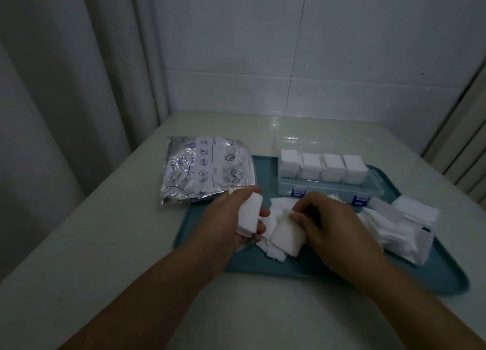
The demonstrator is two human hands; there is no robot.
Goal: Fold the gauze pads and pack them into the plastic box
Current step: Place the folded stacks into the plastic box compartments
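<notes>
Left hand (pixel 238 213): my fingers are curled round a small stack of folded gauze pads (pixel 248 213), held just above the near-left part of the tray.
Right hand (pixel 328 218): thumb and fingertips pinch the upper edge of one loose pad (pixel 282 235), which tilts down toward me over the pile.
Hands together or apart: close to each other, not touching, each with its own gauze.
Loose gauze (pixel 394 228): a wide heap of unfolded white squares spreads across the tray from under my right hand to its right edge.
Plastic box (pixel 328 173): clear, lid open behind it, standing on the far side of the tray; two blue latches on its front wall.
Packed pads (pixel 311 165): four white stacks stand side by side in the box and rise above its rim.
Tray (pixel 210 252): teal, lying on the pale bench (pixel 105 231) in front of me.
Foil bag (pixel 205 168): silvery, printed with fish drawings, lying flat at the tray's far-left corner; it seems to overlap the tray's rim, though in this dim light I can't be sure.
</notes>
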